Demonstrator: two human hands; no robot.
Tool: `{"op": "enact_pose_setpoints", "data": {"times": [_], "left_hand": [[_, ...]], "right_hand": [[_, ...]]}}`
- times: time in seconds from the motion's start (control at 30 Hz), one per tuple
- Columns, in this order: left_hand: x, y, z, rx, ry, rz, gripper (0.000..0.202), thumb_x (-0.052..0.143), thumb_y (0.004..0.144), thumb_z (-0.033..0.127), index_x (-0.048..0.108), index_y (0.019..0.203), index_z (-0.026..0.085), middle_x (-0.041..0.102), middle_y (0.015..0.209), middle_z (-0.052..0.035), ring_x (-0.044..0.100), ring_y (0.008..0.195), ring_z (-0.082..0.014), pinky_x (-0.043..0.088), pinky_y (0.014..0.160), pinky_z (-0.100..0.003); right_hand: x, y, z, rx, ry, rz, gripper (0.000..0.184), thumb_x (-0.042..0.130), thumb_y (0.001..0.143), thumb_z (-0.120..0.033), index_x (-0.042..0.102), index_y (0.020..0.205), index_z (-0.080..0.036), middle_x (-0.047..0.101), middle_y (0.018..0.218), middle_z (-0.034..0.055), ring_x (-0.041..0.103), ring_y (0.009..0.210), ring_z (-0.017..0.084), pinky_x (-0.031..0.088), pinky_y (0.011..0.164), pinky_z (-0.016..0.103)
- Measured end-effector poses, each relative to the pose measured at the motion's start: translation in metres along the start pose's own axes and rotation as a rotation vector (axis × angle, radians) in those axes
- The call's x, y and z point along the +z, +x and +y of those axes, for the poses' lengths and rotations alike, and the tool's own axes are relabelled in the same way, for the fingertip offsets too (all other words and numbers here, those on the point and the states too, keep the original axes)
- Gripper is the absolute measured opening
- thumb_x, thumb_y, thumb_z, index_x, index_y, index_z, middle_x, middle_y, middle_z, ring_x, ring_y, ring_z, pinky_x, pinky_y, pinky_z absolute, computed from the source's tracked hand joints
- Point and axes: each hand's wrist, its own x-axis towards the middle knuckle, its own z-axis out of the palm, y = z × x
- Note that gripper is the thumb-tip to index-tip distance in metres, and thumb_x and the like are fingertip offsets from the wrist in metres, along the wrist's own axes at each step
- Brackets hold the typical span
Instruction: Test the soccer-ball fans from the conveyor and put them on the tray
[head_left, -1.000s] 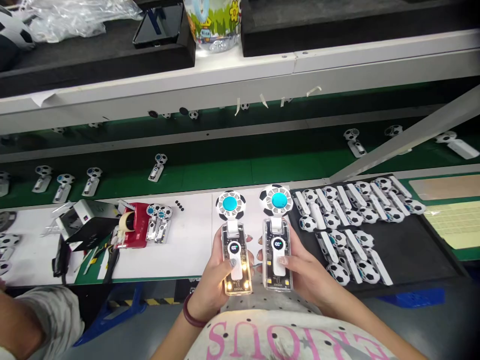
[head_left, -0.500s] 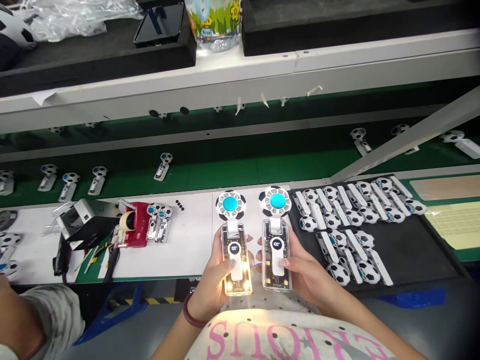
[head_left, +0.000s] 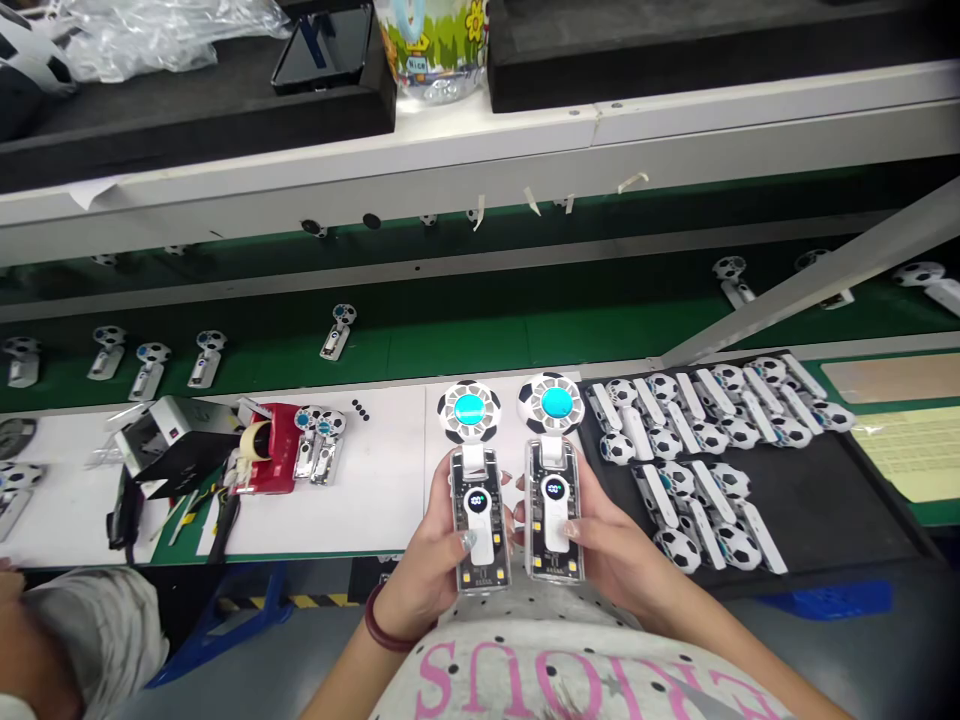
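My left hand [head_left: 429, 568] grips a clear-bodied handheld fan [head_left: 477, 480] with a soccer-ball head and blue centre; my thumb rests on its white button strip. Its lights are off and the small display glows. My right hand [head_left: 607, 545] grips a second, matching fan [head_left: 555, 475] upright beside the first, thumb on its white strip, display lit. Both fans are held side by side just above the front edge of the white work surface [head_left: 375, 480].
A black tray [head_left: 817, 500] to the right holds several finished soccer fans. A red tape dispenser [head_left: 270, 445], two more fans [head_left: 319, 445] and a small box [head_left: 169, 435] lie to the left. Fans ride the green conveyor [head_left: 450, 345] behind. Another person's sleeve [head_left: 82, 630] shows at lower left.
The bright lights in the left fan's body have gone out. The fans on the conveyor have drifted to the right. Both hands stay in place.
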Motion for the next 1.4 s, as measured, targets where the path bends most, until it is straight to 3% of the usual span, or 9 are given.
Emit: {"op": "enact_pose_setpoints", "data": {"times": [0.1,0.27,0.5,0.67,0.9,1.03,1.17,1.27,1.4], "left_hand": [[0.001,-0.001,0.001,-0.038,-0.036,-0.033,0.077,0.068,0.067,0.032,0.022,0.130,0.032,0.055,0.099,-0.0060,0.055,0.075,-0.0181,0.043,0.069,-0.031],[-0.001,-0.001,-0.002,-0.041,-0.066,-0.024,0.075,0.066,0.069,0.030,0.022,0.129,0.032,0.056,0.093,-0.0043,0.055,0.074,-0.0179,0.043,0.069,-0.031],[-0.002,-0.001,-0.003,-0.056,-0.083,-0.046,0.074,0.064,0.070,0.028,0.020,0.129,0.032,0.058,0.087,-0.0035,0.055,0.072,-0.0180,0.042,0.064,-0.030],[0.000,0.000,-0.002,-0.051,-0.087,-0.044,0.074,0.064,0.069,0.031,0.020,0.129,0.030,0.057,0.083,-0.0028,0.054,0.066,-0.0172,0.041,0.062,-0.030],[-0.001,0.000,-0.002,-0.061,-0.127,-0.067,0.069,0.061,0.069,0.030,0.023,0.127,0.028,0.056,0.080,-0.0036,0.054,0.064,-0.0172,0.039,0.060,-0.030],[0.000,0.002,-0.002,-0.050,-0.161,-0.052,0.060,0.061,0.068,0.028,0.033,0.120,0.029,0.054,0.092,-0.0043,0.054,0.068,-0.0163,0.040,0.060,-0.029],[0.001,0.004,-0.002,-0.003,-0.136,-0.031,0.052,0.060,0.068,0.026,0.039,0.115,0.030,0.048,0.111,-0.0057,0.053,0.071,-0.0153,0.042,0.060,-0.030],[0.002,0.006,0.001,-0.003,-0.109,-0.005,0.050,0.060,0.069,0.025,0.040,0.114,0.030,0.048,0.111,-0.0059,0.052,0.072,-0.0152,0.043,0.060,-0.029],[0.003,0.007,0.005,0.042,-0.085,0.002,0.054,0.061,0.069,0.024,0.037,0.117,0.032,0.048,0.112,-0.0058,0.054,0.073,-0.0154,0.045,0.061,-0.031]], "right_hand": [[0.000,0.000,-0.001,0.008,-0.019,0.011,0.080,0.060,0.070,-0.017,0.016,0.133,-0.039,0.057,0.109,0.0008,0.057,0.088,0.018,0.041,0.082,0.034],[0.002,0.000,-0.001,0.017,-0.021,0.014,0.082,0.061,0.069,-0.018,0.014,0.134,-0.038,0.058,0.108,0.0012,0.058,0.084,0.017,0.043,0.075,0.032],[0.002,0.000,-0.001,0.012,-0.019,-0.024,0.090,0.061,0.071,-0.018,0.003,0.136,-0.038,0.062,0.092,-0.0008,0.059,0.078,0.018,0.045,0.070,0.031],[-0.001,-0.002,0.002,-0.007,-0.017,0.016,0.083,0.062,0.070,-0.016,0.014,0.134,-0.039,0.057,0.111,-0.0003,0.058,0.091,0.018,0.045,0.076,0.030],[-0.001,-0.001,0.000,-0.021,-0.071,-0.018,0.084,0.064,0.070,-0.018,0.014,0.134,-0.037,0.053,0.118,0.0028,0.057,0.093,0.020,0.045,0.076,0.033],[-0.002,0.000,-0.001,-0.024,-0.127,-0.024,0.089,0.065,0.068,-0.023,0.008,0.136,-0.037,0.056,0.113,0.0047,0.058,0.090,0.023,0.045,0.073,0.036],[-0.005,0.000,-0.002,-0.045,-0.158,0.017,0.087,0.066,0.068,-0.024,0.012,0.135,-0.038,0.052,0.118,0.0039,0.056,0.092,0.021,0.044,0.076,0.035],[-0.006,0.000,-0.005,-0.052,-0.177,0.043,0.085,0.065,0.069,-0.023,0.014,0.135,-0.039,0.049,0.122,0.0042,0.054,0.098,0.023,0.044,0.081,0.039],[-0.006,0.000,-0.010,-0.054,-0.166,0.048,0.089,0.065,0.069,-0.021,0.008,0.135,-0.040,0.055,0.108,0.0033,0.057,0.089,0.020,0.047,0.074,0.037]]}}
